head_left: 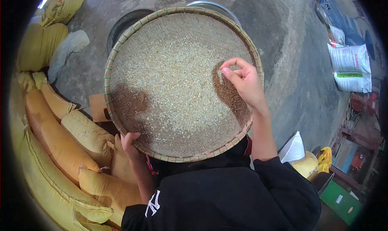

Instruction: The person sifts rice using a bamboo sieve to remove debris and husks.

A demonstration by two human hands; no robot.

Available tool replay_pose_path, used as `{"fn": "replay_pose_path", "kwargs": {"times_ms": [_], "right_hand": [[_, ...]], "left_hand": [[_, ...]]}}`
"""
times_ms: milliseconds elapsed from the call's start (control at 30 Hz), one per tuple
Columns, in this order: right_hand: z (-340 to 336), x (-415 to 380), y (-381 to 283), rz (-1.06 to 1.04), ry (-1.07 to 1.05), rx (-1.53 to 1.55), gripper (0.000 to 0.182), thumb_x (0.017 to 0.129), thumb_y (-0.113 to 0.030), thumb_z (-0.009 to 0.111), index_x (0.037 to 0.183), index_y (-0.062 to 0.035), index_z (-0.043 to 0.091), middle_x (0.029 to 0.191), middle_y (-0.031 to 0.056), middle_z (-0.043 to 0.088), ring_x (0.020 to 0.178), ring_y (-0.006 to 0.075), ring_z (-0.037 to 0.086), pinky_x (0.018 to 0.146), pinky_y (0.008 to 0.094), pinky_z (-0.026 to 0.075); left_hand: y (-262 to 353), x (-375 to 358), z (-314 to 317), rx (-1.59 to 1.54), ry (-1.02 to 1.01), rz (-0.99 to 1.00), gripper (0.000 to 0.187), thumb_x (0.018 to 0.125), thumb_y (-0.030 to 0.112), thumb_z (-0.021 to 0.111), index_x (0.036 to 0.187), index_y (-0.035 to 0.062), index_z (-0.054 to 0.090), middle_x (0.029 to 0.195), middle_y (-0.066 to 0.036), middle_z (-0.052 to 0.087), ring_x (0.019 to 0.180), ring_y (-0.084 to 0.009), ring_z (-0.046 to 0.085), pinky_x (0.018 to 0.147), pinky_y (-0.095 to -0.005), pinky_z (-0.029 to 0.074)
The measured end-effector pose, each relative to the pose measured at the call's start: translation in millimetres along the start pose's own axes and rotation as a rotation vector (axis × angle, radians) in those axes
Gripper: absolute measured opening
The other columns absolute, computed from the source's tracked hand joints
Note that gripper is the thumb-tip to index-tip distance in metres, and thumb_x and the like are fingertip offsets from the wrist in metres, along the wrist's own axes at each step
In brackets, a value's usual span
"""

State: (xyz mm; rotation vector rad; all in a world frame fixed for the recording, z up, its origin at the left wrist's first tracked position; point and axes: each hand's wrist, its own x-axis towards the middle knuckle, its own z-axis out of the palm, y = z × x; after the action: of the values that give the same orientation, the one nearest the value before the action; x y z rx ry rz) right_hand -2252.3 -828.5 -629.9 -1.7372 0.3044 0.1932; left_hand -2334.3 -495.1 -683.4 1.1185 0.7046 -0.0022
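A wide round woven winnowing tray [108, 75] with a green-laced bamboo rim lies over my lap. Pale grains [178, 75], some yellowish, are spread across its middle. My left hand [130, 142] grips the rim at the lower left, fingers reaching just inside. Over the right side of the tray, my right hand [246, 80] is closed in a pinch, thumb against forefinger. A small pale bit shows at its fingertips, too small to name. Darker brownish patches, which look like shadow, fall below my right hand and at the tray's left.
Stuffed yellow and orange sacks [56, 130] crowd the left side. Beyond the tray, a dark basin [117, 31] and a shiny metal basin [216, 5] stand on the concrete floor [291, 61]. White printed bags [351, 65] and a green box [339, 200] are at right.
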Motion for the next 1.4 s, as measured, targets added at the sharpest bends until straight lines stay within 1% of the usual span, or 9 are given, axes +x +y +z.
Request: {"fn": "replay_pose_path", "kwargs": {"times_ms": [33, 433, 867, 967, 1100, 1267, 1333, 1367, 1400], "right_hand": [[-4.5, 0.3, 5.3, 0.006, -0.063, 0.019, 0.005, 0.086, -0.011, 0.059, 0.084, -0.006, 0.06, 0.051, -0.01, 0.039, 0.045, -0.0004, 0.028, 0.043, 0.0209, 0.02], [5.9, -21.7, -1.4, -0.124, 0.011, -0.452, 0.013, 0.08, -0.019, 0.064, 0.089, -0.0102, 0.061, 0.043, 0.0006, 0.034, 0.039, 0.0102, 0.03, 0.043, 0.0294, 0.024], [3.3, -6.8, -2.5, -0.067, -0.065, -0.396, 0.013, 0.08, -0.02, 0.064, 0.086, -0.0084, 0.062, 0.047, -0.0018, 0.04, 0.043, 0.0056, 0.035, 0.043, 0.0266, 0.026], [-3.4, -8.7, 7.4, -0.112, -0.037, 0.202, 0.016, 0.079, -0.018, 0.065, 0.089, -0.0065, 0.06, 0.055, -0.0044, 0.045, 0.048, 0.0016, 0.037, 0.042, 0.0225, 0.025], [-13.5, -8.0, -0.2, 0.202, -0.295, 1.229, 0.015, 0.082, -0.012, 0.035, 0.067, -0.0096, 0.038, 0.052, -0.0062, 0.026, 0.042, 0.0053, 0.023, 0.036, 0.0198, 0.019], [-5.3, -13.2, -2.9, 0.309, -0.191, 0.925, 0.015, 0.087, -0.012, 0.042, 0.077, -0.0052, 0.051, 0.049, -0.0075, 0.03, 0.039, 0.0029, 0.024, 0.035, 0.02, 0.015], [3.8, -16.1, -14.6, 0.127, -0.126, 0.349, 0.011, 0.086, -0.007, 0.051, 0.093, -0.0002, 0.057, 0.049, -0.0091, 0.033, 0.038, 0.0004, 0.025, 0.036, 0.0186, 0.016], [7.0, -15.7, -14.2, 0.048, -0.083, 0.195, 0.016, 0.084, -0.008, 0.06, 0.099, -0.0015, 0.062, 0.048, -0.0102, 0.039, 0.04, -0.0006, 0.028, 0.038, 0.0205, 0.017], [9.8, -14.9, -15.3, 0.046, -0.083, 0.196, 0.016, 0.084, -0.008, 0.06, 0.099, -0.0015, 0.062, 0.048, -0.0102, 0.039, 0.04, -0.0006, 0.028, 0.038, 0.0205, 0.017]], "left_hand": [[-8.7, 3.5, -11.2, 0.014, -0.008, -0.023, 0.044, 0.06, 0.007, 0.045, 0.102, -0.0057, 0.052, 0.095, -0.013, 0.057, 0.084, -0.024, 0.056, 0.076, -0.0318, 0.046], [-10.0, 1.2, 3.7, -0.072, -0.066, 0.016, 0.056, 0.06, 0.009, 0.044, 0.113, -0.0065, 0.046, 0.103, -0.016, 0.057, 0.093, -0.0273, 0.057, 0.084, -0.035, 0.046], [-29.3, 2.5, -18.4, -0.049, -0.132, 0.212, 0.048, 0.063, 0.01, 0.044, 0.107, -0.0072, 0.051, 0.102, -0.016, 0.057, 0.096, -0.0285, 0.055, 0.087, -0.0366, 0.044], [-26.6, -4.3, -11.6, -0.138, -0.069, 0.114, 0.04, 0.063, 0.01, 0.045, 0.098, -0.0065, 0.054, 0.099, -0.016, 0.058, 0.094, -0.0277, 0.055, 0.086, -0.0363, 0.044], [-33.2, 4.5, -18.4, -0.152, -0.039, 0.154, 0.035, 0.064, 0.011, 0.045, 0.093, -0.0062, 0.055, 0.099, -0.017, 0.059, 0.094, -0.0275, 0.055, 0.085, -0.036, 0.044], [-35.4, 7.7, -26.7, 0.044, -0.068, 0.257, 0.029, 0.064, 0.012, 0.045, 0.084, -0.0051, 0.056, 0.099, -0.018, 0.059, 0.094, -0.0282, 0.055, 0.084, -0.035, 0.044], [-8.6, -4.2, 19.3, -0.2, -0.044, 0.082, 0.02, 0.065, 0.014, 0.044, 0.072, -0.0023, 0.054, 0.098, -0.019, 0.058, 0.093, -0.0277, 0.055, 0.084, -0.034, 0.044], [-11.5, -1.9, 13.0, -0.2, -0.045, 0.084, 0.02, 0.065, 0.014, 0.044, 0.072, -0.0023, 0.054, 0.098, -0.019, 0.058, 0.093, -0.0277, 0.055, 0.084, -0.034, 0.044], [-15.5, 1.9, 2.9, -0.164, -0.061, 0.072, 0.033, 0.063, 0.011, 0.044, 0.093, -0.0046, 0.05, 0.101, -0.018, 0.058, 0.093, -0.028, 0.056, 0.085, -0.0351, 0.045]]}}
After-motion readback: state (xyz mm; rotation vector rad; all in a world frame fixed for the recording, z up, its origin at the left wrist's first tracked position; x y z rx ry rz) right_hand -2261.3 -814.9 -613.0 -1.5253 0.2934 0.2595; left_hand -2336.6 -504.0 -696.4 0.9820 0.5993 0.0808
